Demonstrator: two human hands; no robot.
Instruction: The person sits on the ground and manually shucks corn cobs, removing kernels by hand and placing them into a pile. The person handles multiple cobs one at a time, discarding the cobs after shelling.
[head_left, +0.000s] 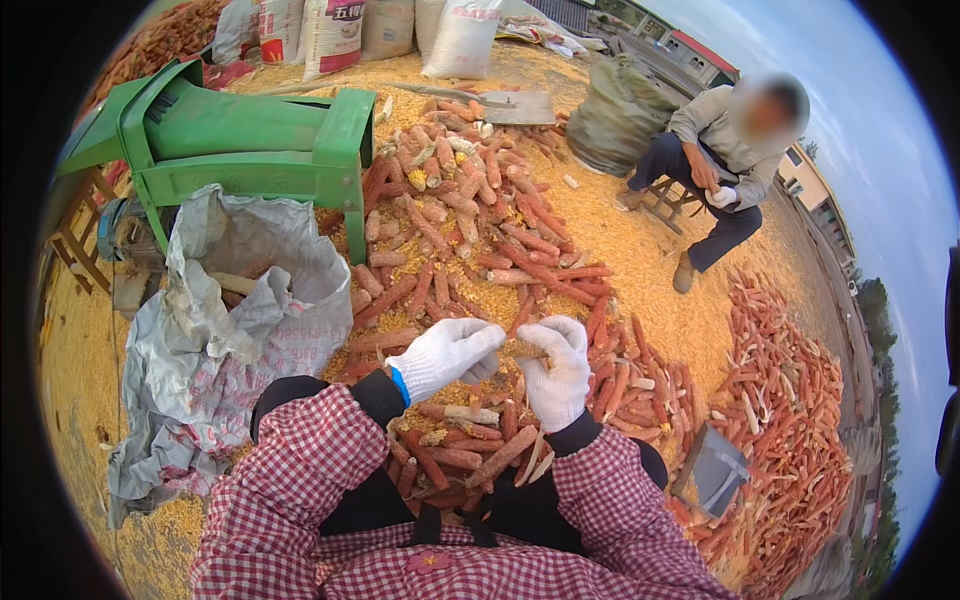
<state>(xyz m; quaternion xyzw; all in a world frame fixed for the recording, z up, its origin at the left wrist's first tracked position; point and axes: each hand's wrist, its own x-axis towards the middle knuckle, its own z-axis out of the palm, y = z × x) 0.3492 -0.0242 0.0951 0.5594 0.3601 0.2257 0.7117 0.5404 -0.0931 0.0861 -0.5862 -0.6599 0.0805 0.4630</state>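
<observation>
My left hand (453, 355), in a white knit glove with a blue cuff edge, is raised over the cobs with its fingers bent. Facing it closely is my right hand (556, 369), gloved the same way, thumb and forefinger curled toward each other. A small tan patch shows between the fingertips; whether it is a held piece of cob or the ground behind is unclear. Below both hands, reddish corn cobs (504, 456) lie heaped between my knees, a few with yellow kernels on them. A larger heap of cobs (457, 187) spreads out ahead over loose kernels.
A green corn sheller (240, 127) stands at left, behind an open woven sack (262, 322). A seated person (739, 150) is at right, near a bulky greenish sack (619, 112). A shovel blade (517, 107), full sacks (461, 37), a dustpan-like container (712, 471) and another cob pile (787, 405) surround me.
</observation>
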